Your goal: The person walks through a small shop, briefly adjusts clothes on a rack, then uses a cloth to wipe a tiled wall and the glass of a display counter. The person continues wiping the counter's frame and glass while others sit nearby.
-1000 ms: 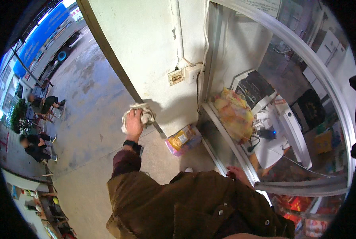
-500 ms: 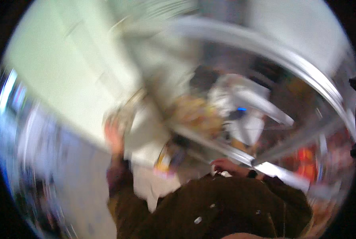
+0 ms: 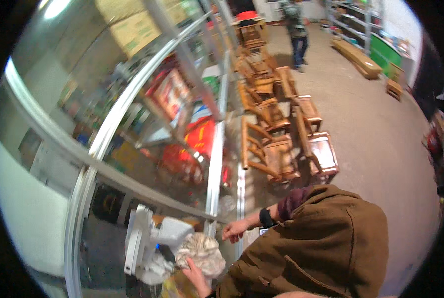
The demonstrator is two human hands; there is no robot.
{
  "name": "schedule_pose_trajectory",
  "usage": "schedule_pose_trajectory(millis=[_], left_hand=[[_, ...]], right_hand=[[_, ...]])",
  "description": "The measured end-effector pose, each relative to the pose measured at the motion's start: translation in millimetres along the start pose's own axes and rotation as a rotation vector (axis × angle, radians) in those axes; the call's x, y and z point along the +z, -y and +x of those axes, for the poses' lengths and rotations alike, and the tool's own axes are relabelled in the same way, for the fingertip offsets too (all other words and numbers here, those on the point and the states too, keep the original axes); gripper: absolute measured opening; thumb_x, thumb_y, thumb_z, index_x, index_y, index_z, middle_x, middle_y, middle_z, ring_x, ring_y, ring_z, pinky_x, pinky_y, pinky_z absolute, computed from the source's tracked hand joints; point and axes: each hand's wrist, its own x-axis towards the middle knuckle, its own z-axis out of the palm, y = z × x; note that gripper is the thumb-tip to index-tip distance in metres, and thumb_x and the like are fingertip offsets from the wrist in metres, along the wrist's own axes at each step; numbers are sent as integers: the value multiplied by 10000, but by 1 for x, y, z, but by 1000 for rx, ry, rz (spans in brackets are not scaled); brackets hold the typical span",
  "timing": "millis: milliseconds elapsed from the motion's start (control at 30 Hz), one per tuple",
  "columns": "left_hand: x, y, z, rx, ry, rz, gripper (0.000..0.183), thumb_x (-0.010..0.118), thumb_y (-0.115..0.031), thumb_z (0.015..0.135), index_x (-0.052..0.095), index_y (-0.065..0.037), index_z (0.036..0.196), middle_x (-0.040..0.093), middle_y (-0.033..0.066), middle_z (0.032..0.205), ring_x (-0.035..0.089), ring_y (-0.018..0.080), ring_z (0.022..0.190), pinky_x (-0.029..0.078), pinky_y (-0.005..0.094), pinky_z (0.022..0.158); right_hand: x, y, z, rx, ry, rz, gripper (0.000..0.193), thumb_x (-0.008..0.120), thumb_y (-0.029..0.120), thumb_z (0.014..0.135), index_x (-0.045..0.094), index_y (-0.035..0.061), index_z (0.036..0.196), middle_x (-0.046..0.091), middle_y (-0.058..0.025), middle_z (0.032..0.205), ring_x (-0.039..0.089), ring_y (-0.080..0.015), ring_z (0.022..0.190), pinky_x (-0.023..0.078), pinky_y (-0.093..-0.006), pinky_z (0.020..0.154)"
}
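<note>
Low in the picture, my left hand point(image 3: 196, 276) grips a crumpled, pale cloth point(image 3: 202, 252) with dirty patches. Its thumb lies on the cloth, and the other fingers are hidden by the folds. My right hand point(image 3: 236, 230) is just right of the cloth, apart from it, beside the metal frame of a glass partition point(image 3: 214, 186). Its fingers are curled in, and I see nothing in them. A black band point(image 3: 266, 217) is around the right wrist.
Behind the glass are a white machine point(image 3: 140, 241) and red packages point(image 3: 199, 141). Wooden chairs point(image 3: 279, 151) stand in rows along the partition. Farther off, a person point(image 3: 295, 32) is on the floor near a long cardboard box point(image 3: 356, 58) and shelves point(image 3: 354, 25).
My view has swung right, from a pale wall to the glass partition and the room. My left hand was up against that wall and is now low with the cloth, close to my right hand.
</note>
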Motion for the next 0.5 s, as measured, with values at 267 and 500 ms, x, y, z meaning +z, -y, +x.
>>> schedule_pose_trajectory(millis=[267,500], left_hand=[[155,-49,-88,-56,907,-634,508,558,-376,900,491,29,1200,572,117,1139,587,226,978,497,349,805],[230,-3,-159,148,1160,253,542,494,-409,928,451,16,1261,527,84,1218,520,187,1062,431,313,875]], right_hand=[[23,-55,-151,-224,-305,470,810,471,660,821,352,73,1365,439,-72,1307,497,-257,1115,434,-408,909],[14,-101,-247,-631,-950,773,384,621,272,870,568,52,1181,607,-3,1081,550,-133,973,445,-292,842]])
